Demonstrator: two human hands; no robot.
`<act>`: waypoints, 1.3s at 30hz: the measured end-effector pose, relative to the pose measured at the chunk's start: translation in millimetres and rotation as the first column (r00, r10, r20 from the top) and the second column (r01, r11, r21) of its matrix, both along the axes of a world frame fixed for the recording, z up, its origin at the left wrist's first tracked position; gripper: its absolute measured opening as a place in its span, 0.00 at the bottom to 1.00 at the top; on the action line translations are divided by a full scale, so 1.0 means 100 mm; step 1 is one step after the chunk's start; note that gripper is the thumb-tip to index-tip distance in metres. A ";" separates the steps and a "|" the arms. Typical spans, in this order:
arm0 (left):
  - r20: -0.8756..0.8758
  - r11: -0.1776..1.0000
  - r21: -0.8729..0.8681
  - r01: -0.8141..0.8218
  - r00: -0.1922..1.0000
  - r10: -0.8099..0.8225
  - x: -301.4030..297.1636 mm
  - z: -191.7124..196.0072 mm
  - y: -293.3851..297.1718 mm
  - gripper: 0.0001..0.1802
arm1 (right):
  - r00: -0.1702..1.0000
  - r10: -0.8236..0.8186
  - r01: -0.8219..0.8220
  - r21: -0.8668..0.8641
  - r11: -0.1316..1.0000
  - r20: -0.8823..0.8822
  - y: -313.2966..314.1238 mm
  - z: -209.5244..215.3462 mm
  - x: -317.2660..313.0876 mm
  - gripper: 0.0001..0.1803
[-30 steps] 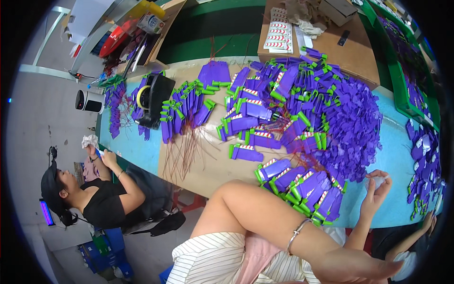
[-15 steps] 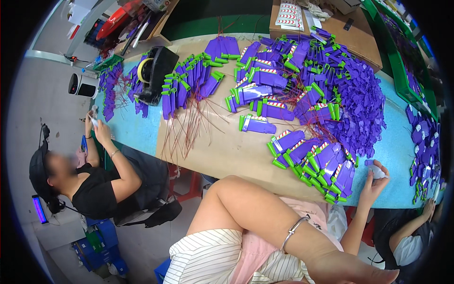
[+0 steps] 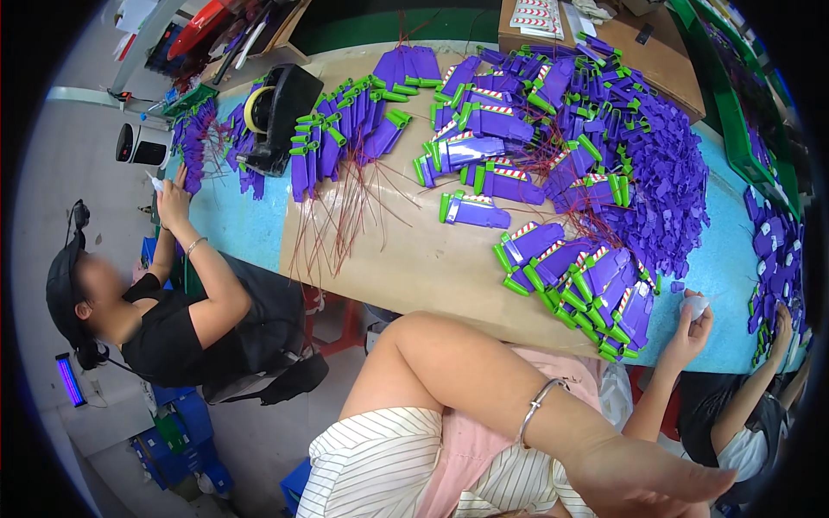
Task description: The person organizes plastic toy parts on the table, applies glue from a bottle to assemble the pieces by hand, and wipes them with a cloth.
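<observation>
My left arm, with a silver bracelet, is bent across the lower part of the view. My left hand is raised close to the lower edge, clear of the table; one digit is stretched out and the other fingers are out of sight. On the right, my right hand is closed round a small whitish squeeze bottle with a thin tip. A small purple piece lies on the blue table beside it. Left of that hand are fanned-out purple parts with green ends and red-and-white striped strips.
Loose purple pieces are heaped at the right back. A black tape dispenser stands at the left back, near purple parts with thin red wires. A co-worker sits left; another person's hand is far right. A green tray edges the table.
My right hand has turned slightly and shifted right and down, away from the small purple piece. My left hand has risen a little in view. The left co-worker's hands have moved.
</observation>
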State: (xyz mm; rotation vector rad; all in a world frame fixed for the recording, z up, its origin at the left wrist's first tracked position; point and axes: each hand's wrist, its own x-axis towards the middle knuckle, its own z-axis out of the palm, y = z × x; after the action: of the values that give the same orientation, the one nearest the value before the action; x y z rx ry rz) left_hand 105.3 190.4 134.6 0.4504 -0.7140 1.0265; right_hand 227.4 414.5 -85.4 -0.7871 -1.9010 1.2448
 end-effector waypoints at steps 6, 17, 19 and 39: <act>-0.554 0.877 0.037 -0.479 0.721 0.417 -0.29 -0.49 -0.27 0.35 | 0.988 0.097 -0.104 -0.057 0.993 -0.116 -0.15 0.33 -0.15 0.21; 0.149 0.449 0.890 -0.077 -0.882 -0.447 -1.40 -1.62 -1.42 0.25 | 0.860 0.339 -0.505 -0.541 0.673 -0.381 -0.65 0.88 -0.92 0.24; 0.026 0.437 0.873 -0.217 -0.874 -0.485 -1.36 -1.60 -1.40 0.25 | 0.864 0.315 -0.502 -0.607 0.617 -0.393 -0.66 0.91 -0.99 0.22; 0.022 0.429 0.902 -0.043 -0.989 -0.146 -0.95 -1.07 -0.55 0.27 | 0.964 0.212 -0.254 -0.306 0.917 -0.162 -0.73 0.78 -0.76 0.09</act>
State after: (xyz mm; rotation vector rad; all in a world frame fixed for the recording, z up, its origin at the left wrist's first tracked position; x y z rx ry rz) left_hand 10.5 135.3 27.7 -1.6463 -2.5706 -0.7458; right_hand 151.6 341.5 -7.6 -0.6388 -1.7473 1.7477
